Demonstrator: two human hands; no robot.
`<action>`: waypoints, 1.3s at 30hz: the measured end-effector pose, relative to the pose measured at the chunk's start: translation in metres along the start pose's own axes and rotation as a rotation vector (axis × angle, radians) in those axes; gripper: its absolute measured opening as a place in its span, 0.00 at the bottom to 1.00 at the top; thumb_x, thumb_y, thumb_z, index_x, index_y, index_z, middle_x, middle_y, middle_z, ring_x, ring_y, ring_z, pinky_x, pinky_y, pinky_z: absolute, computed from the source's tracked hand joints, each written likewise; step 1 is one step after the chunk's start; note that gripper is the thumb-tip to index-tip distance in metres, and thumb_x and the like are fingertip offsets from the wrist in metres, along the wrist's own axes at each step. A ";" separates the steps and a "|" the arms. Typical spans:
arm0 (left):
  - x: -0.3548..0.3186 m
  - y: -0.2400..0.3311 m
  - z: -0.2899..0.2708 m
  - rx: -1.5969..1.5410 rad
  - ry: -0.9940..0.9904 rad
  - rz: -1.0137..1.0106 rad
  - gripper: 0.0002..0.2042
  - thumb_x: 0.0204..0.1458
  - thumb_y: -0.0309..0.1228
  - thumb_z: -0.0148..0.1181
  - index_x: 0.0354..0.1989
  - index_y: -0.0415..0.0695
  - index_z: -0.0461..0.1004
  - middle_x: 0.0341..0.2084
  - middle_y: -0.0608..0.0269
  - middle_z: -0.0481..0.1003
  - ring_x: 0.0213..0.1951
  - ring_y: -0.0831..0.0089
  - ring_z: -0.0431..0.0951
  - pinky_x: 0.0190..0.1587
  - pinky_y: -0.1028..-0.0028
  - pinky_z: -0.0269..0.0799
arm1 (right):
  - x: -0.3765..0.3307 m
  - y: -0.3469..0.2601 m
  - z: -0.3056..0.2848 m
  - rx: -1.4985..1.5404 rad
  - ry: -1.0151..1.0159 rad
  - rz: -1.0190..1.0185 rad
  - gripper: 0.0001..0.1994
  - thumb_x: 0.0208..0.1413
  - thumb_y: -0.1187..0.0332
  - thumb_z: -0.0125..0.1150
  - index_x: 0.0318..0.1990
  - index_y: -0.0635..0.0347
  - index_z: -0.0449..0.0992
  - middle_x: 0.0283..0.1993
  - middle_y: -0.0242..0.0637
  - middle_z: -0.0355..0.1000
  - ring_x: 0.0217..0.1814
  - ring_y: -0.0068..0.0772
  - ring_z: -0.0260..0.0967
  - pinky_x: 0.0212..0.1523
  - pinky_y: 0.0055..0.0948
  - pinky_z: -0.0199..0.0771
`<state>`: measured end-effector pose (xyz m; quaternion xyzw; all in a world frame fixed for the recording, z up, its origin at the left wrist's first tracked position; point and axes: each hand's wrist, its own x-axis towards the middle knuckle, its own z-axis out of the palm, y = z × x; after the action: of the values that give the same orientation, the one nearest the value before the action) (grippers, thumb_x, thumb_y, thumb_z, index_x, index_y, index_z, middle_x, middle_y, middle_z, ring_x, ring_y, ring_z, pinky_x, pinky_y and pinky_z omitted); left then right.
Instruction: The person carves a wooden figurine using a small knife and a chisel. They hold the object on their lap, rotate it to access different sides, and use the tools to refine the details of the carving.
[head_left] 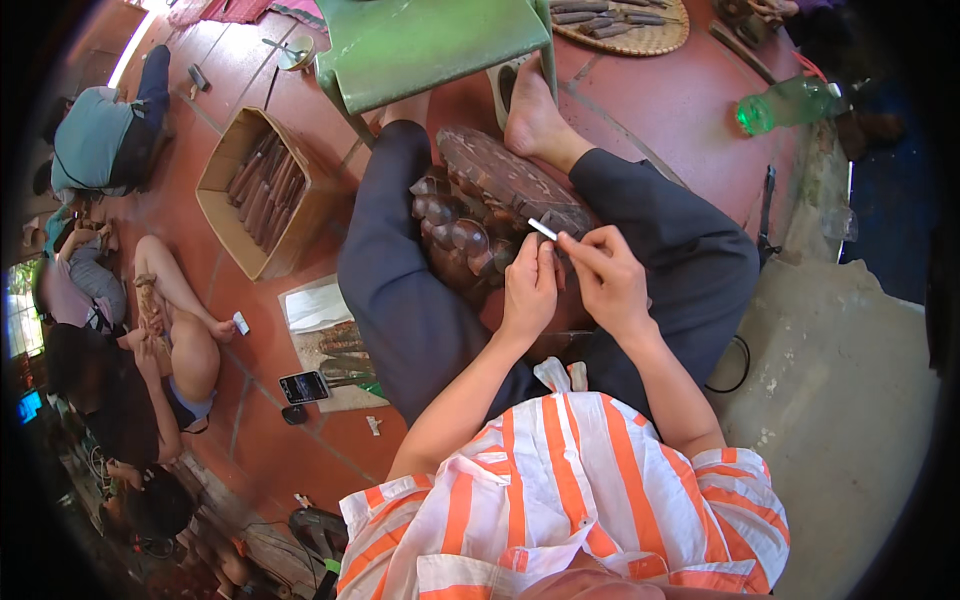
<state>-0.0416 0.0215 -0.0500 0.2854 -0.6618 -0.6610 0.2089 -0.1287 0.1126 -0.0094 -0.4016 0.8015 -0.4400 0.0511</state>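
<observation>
Between my bent legs rests a dark brown carved wooden piece (pixel 462 240), with rounded lumps on one side and a broad, flat, patchy face (pixel 510 178) tilted toward the far side. My right hand (pixel 612 285) pinches a short white stick (pixel 542 229) between thumb and fingers, its free end pointing left over the carving. Close beside it, my left hand (pixel 530 290) is closed with the fingertips together in front of the wood; whatever they grip, if anything, I cannot make out. The carving's near part is hidden behind both hands.
A green plastic chair (pixel 430 55) stands just ahead. To the left are a cardboard box (pixel 225 215) of brown wooden sticks, several tools (pixel 345 345) on a board, and a phone (pixel 304 387). People sit farther left. A green bottle (pixel 790 105) and woven tray (pixel 655 40) lie right and ahead.
</observation>
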 end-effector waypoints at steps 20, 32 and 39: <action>-0.003 0.010 -0.004 -0.039 -0.038 -0.012 0.12 0.64 0.33 0.39 0.38 0.39 0.69 0.13 0.68 0.66 0.17 0.83 0.66 0.22 0.79 0.62 | 0.018 0.015 -0.006 0.104 0.117 0.080 0.10 0.51 0.75 0.61 0.42 0.61 0.79 0.29 0.37 0.68 0.26 0.31 0.68 0.28 0.26 0.67; -0.005 0.025 -0.015 0.092 -0.488 -0.074 0.15 0.63 0.36 0.42 0.35 0.40 0.73 0.14 0.65 0.71 0.20 0.78 0.72 0.26 0.76 0.66 | 0.012 0.009 -0.028 0.684 -0.146 0.488 0.13 0.47 0.76 0.66 0.42 0.64 0.75 0.25 0.27 0.70 0.23 0.10 0.63 0.24 0.13 0.60; -0.007 0.023 -0.012 0.084 -0.510 -0.076 0.15 0.62 0.37 0.43 0.34 0.40 0.73 0.14 0.65 0.71 0.20 0.79 0.72 0.26 0.76 0.66 | 0.010 0.009 -0.027 0.569 -0.090 0.441 0.10 0.49 0.74 0.66 0.39 0.65 0.75 0.23 0.26 0.70 0.24 0.11 0.64 0.25 0.14 0.60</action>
<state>-0.0310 0.0159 -0.0258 0.1426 -0.7088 -0.6908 -0.0019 -0.1528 0.1263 0.0028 -0.2078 0.7114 -0.6056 0.2898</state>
